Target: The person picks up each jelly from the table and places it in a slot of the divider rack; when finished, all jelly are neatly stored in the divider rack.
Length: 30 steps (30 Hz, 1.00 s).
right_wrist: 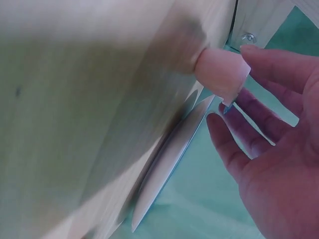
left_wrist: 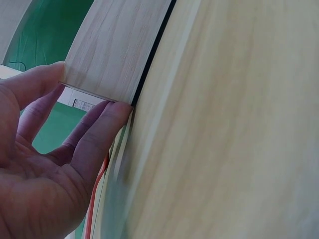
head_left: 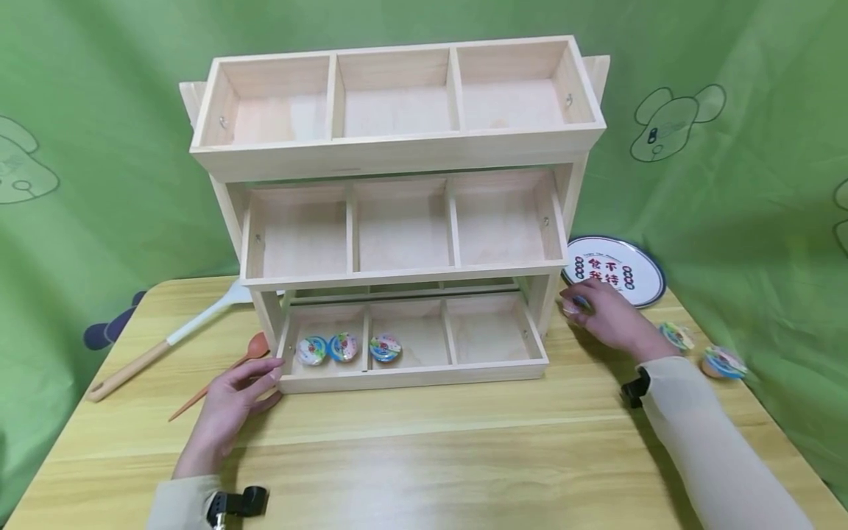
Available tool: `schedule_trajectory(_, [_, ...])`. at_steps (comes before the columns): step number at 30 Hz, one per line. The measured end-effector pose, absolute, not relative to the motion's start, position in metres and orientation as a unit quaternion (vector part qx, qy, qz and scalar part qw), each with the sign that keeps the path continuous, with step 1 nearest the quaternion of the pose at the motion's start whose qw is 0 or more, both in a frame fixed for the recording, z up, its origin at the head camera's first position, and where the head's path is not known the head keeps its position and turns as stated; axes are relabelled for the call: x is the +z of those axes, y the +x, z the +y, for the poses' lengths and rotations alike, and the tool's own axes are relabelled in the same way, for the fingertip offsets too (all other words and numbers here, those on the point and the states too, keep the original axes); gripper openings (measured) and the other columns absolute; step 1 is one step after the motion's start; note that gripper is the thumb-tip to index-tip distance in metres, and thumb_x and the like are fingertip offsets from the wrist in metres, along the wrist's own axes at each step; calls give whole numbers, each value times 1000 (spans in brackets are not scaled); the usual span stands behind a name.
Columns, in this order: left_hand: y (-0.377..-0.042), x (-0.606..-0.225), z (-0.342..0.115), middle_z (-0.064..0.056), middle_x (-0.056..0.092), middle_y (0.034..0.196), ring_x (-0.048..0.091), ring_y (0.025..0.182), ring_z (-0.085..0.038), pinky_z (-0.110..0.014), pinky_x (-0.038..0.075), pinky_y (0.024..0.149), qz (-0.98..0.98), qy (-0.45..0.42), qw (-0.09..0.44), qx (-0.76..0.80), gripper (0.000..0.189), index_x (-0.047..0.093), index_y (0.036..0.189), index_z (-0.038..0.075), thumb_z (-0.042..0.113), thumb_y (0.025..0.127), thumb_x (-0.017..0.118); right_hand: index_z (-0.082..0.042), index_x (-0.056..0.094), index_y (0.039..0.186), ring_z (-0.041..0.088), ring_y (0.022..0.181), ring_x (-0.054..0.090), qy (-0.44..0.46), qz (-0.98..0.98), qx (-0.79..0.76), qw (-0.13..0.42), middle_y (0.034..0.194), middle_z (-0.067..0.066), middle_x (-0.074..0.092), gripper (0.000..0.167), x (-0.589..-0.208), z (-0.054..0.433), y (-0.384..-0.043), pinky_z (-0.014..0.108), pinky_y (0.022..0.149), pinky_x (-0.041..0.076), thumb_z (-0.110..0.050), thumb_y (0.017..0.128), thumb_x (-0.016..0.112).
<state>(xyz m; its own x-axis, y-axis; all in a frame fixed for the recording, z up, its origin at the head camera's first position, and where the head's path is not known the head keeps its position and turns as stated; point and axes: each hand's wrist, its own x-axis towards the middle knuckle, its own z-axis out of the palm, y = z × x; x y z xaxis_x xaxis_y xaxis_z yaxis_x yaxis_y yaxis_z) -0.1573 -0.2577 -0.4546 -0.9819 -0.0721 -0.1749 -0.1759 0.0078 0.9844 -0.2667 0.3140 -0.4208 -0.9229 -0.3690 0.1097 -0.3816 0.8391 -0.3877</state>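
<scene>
Head cam: big ol' wooden rack (head_left: 397, 152) hogging the upper middle, bottom tray (head_left: 411, 378) just below centre. My left hand (head_left: 228, 403), loosely curved, grips that tray's end, lower left; my right hand (head_left: 615, 318), half-open, centre right, pinches a small cup (right_wrist: 220, 72).

The rack (head_left: 397, 156) is pale wood; the table (head_left: 430, 456), yellowish wood with streaky grain. The curtain (head_left: 729, 44) is green, with dark-outlined animal heads. Cups (head_left: 723, 363) have pinkish sides and lids printed blue, green, white and red. The plate (head_left: 612, 270) is white, dark-rimmed, with red characters. Spatula (head_left: 174, 338): white, tan handle. Spoon (head_left: 258, 345): orange-red. Sleeves (head_left: 709, 434): beige.
</scene>
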Motion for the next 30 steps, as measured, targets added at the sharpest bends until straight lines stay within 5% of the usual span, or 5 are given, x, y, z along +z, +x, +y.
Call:
schedule_trajectory(16, [-157, -454, -259, -17, 48, 126, 61, 101, -15, -36, 55, 91, 710, -87, 41, 698, 38, 58, 127, -10, 9, 95, 67, 6, 60, 123, 44, 100, 55, 188, -964, 186, 13, 114, 22, 52, 42, -409, 310, -250, 65, 91, 46, -4, 85, 73])
schedule_trajectory(30, [-157, -455, -259, -13, 51, 121, 61, 100, -14, -36, 56, 90, 713, -79, 39, 695, 40, 57, 127, -12, 9, 94, 67, 7, 59, 125, 47, 108, 52, 183, -967, 175, 3, 121, 24, 51, 46, -400, 304, -231, 67, 95, 43, -5, 82, 73])
